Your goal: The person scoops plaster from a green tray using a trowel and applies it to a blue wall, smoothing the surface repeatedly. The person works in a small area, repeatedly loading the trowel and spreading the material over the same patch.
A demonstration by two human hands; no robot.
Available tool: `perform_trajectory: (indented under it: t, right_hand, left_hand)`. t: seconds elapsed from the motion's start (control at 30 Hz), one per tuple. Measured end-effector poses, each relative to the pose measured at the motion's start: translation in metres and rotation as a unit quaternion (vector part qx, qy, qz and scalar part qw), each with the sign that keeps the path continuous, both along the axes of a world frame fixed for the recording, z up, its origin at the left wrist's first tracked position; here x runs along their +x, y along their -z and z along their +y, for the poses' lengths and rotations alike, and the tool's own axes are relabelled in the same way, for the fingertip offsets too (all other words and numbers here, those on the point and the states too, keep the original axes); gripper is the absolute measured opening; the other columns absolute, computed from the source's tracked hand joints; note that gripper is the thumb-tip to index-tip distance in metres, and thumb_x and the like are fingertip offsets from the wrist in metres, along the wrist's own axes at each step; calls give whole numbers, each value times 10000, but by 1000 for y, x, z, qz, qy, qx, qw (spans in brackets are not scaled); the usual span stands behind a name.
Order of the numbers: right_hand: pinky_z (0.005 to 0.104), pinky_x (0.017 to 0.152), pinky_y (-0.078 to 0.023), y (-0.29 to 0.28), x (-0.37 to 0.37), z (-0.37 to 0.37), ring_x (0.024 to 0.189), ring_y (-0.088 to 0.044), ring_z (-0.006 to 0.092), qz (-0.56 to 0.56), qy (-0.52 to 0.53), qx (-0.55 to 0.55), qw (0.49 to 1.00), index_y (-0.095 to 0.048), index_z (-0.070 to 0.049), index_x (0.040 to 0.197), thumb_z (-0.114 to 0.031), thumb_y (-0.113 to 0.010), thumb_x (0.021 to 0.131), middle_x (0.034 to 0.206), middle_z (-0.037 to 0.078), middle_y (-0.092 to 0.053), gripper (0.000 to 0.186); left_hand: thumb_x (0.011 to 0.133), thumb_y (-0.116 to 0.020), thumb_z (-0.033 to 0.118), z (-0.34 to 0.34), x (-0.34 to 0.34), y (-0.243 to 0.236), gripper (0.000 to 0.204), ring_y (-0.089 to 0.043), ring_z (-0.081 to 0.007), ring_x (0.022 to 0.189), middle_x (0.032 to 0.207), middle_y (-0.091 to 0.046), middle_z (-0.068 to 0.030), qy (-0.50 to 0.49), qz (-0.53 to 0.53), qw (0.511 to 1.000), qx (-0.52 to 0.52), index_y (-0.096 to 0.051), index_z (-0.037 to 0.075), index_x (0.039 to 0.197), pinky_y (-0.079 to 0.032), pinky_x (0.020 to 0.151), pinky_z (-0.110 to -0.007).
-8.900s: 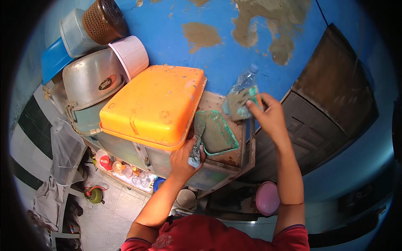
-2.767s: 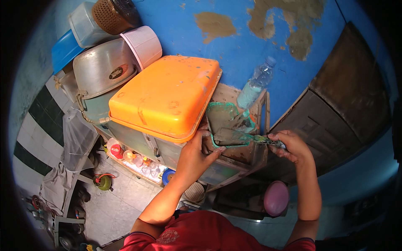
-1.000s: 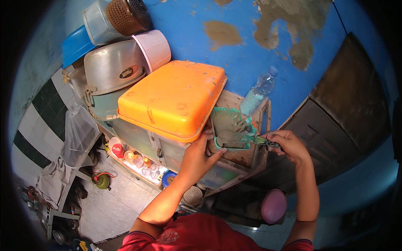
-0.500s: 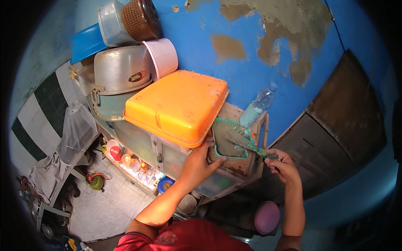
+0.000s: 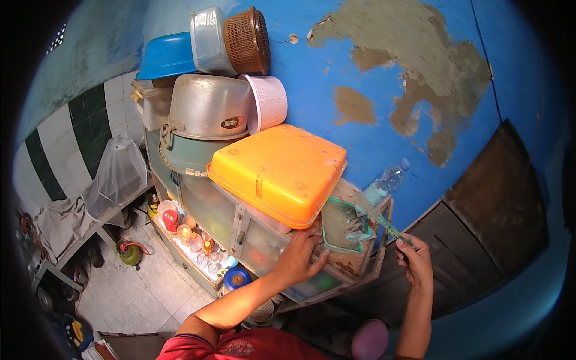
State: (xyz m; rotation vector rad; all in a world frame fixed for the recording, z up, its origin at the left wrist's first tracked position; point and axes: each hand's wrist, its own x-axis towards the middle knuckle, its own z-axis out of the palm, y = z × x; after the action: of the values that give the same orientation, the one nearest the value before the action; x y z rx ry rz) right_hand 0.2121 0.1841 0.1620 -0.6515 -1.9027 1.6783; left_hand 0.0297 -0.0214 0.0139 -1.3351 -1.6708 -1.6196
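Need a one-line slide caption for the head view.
Left hand braces on the cabinet top while right hand holds a green dustpan by its handle, beside an orange tub.

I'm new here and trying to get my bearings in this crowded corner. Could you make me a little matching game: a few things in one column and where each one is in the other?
Things:
1. orange tub
2. clear plastic bottle
3. brown basket
4. left hand

Places:
A. at the very top of the stack, against the blue wall
B. resting on the cabinet's front edge
C. upside down on top of the cabinet
D. standing by the wall, to the right of the orange tub

Pairs: 1-C, 2-D, 3-A, 4-B
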Motion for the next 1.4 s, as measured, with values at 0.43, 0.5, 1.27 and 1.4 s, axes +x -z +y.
perform_trajectory:
  t: [0.43, 0.5, 1.27, 1.4]
  right_hand:
    - [189, 464, -311, -108, -118, 13, 631, -480, 57, 21, -58, 124, 990, -663, 31, 1059, -206, -681, 930, 725, -15, -532, 270]
    - [186, 456, -298, -127, -149, 16, 632, -477, 57, 32, -78, 120, 989, -652, 43, 1068, -215, -680, 931, 738, -13, -524, 293]
    - [182, 358, -260, -229, -407, 41, 557, -471, 70, 56, -200, -134, 969, -591, 88, 1026, -147, -674, 910, 703, 15, -495, 275]
    - [186, 357, -261, -231, -411, 46, 556, -495, 79, 59, -187, -161, 967, -586, 95, 1039, -146, -672, 912, 695, 22, -508, 285]
  left_hand:
    - [767, -738, 202, 13, -14, 28, 370, -572, -355, 974, 1044, -551, -166, -7, 100, 995, 1, -586, 23, 1053, -488, 872, -439]
    - [749, -753, 191, 16, -16, 31, 350, -569, -352, 966, 1037, -547, -154, -7, 108, 994, -3, -592, 40, 1020, -487, 859, -433]
    - [821, -706, 301, 17, -26, 40, 306, -600, -268, 969, 1007, -595, -100, 0, 190, 982, 8, -640, 53, 990, -491, 867, -376]
    - [818, -708, 280, 19, -26, 40, 255, -609, -255, 949, 979, -596, -87, -8, 192, 981, -1, -653, 63, 939, -496, 847, -364]
